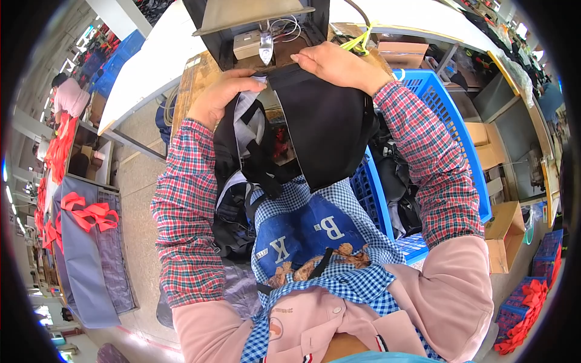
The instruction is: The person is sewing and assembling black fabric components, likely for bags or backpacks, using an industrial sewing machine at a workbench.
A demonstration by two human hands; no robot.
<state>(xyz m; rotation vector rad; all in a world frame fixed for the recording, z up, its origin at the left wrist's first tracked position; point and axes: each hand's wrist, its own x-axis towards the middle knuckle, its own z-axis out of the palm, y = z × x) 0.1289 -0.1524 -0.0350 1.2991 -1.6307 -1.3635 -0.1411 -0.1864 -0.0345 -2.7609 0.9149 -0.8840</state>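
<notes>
I hold up a black fabric bag (330,124) in front of my chest, with a gap down its middle and a pale grey lining showing on its left side. My left hand (221,94) pinches its upper left edge, thumb toward the middle. The top edge is gripped by my right hand (339,63), its fingers mostly hidden behind the cloth. Just beyond the bag's top edge stands a dark metal machine housing (212,39). Inside it are a small lit clear lamp (265,48) and a beige box (247,45) with thin wires.
A blue plastic crate (445,106) with black fabric pieces (396,181) sits at my right. Cardboard boxes (505,233) stand beyond it. Red straps (88,213) lie over grey cloth at far left. A person in pink (71,97) bends at a table there.
</notes>
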